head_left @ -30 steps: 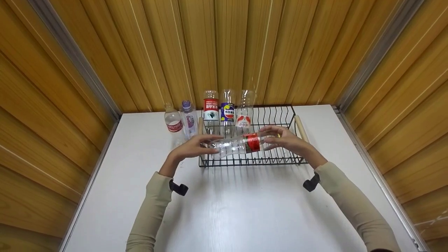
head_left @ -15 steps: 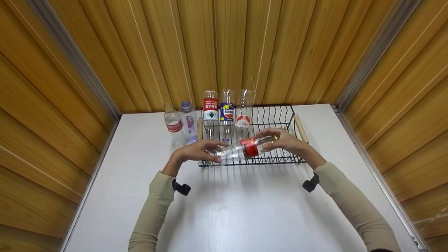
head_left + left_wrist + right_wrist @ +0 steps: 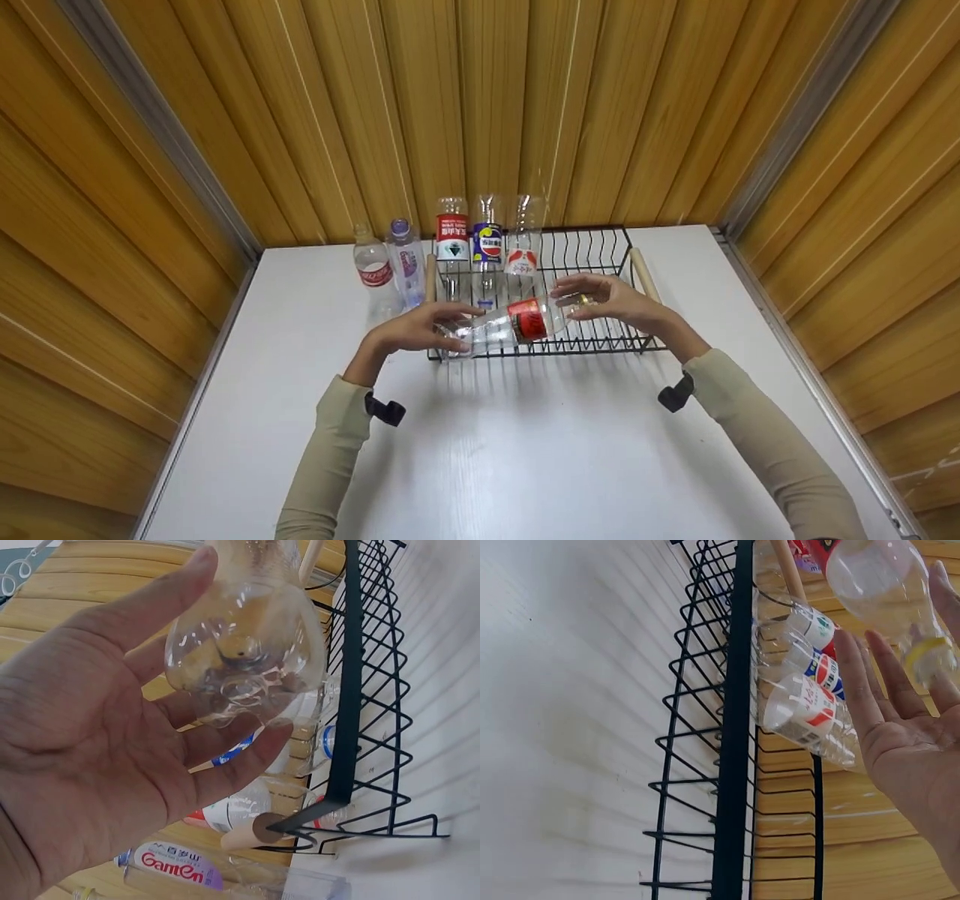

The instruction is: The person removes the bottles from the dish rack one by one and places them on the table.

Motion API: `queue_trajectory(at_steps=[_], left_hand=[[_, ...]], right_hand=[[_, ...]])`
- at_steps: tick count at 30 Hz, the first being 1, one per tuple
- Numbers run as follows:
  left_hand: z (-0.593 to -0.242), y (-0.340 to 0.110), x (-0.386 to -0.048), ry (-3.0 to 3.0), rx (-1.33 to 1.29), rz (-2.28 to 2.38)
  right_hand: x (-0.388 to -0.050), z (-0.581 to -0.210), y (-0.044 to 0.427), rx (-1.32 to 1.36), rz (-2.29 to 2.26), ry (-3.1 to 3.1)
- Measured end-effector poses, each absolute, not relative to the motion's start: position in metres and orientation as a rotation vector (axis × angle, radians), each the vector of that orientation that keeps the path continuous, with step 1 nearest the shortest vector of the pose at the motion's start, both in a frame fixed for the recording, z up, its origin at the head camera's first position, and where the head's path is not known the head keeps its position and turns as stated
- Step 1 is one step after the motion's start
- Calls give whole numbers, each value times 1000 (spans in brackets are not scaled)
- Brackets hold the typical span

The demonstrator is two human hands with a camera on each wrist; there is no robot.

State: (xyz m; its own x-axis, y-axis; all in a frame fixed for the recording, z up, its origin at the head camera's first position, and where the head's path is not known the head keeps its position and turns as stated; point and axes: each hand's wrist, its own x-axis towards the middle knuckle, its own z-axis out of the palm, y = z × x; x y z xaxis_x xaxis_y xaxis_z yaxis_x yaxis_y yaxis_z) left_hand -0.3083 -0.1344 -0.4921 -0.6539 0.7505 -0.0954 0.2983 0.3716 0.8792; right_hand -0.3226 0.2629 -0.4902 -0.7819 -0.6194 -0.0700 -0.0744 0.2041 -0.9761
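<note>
A clear plastic bottle (image 3: 491, 334) with a red label lies tilted in the air over the front of a black wire rack (image 3: 540, 349), its base lower left. My left hand (image 3: 420, 328) holds it by the base, with the thumb on one side and fingers on the other. Around the neck, which has a yellow ring (image 3: 928, 650), my right hand (image 3: 611, 298) stands with loosely spread, nearly straight fingers. Behind it, several bottles stand upside down in the rack: a red-and-white-labelled one (image 3: 453, 236), a blue-labelled one (image 3: 488, 241) and a red-and-white one (image 3: 523, 261).
Left of the rack, a red-labelled bottle (image 3: 374, 274) and a purple-capped bottle (image 3: 409, 262) stand on the white table (image 3: 480, 450). The rack has wooden handles (image 3: 644, 274) at both ends. A wood-panelled wall (image 3: 495, 112) rises behind.
The held bottle has tilted, its base coming down and toward me. My left hand moved down with it. The right hand's fingers have shifted away from the label toward the neck since half a second ago.
</note>
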Motion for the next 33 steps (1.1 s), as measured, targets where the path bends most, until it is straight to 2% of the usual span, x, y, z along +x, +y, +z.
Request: queue_trajectory(at_steps=[14, 33], left_hand=[[-500, -178, -302, 2261, 703, 1371], [-537, -245, -281, 2325, 282, 1604]], right_hand=[[-330, -494, 321, -506, -1710, 2134], [-345, -497, 369, -212, -1735, 2327]])
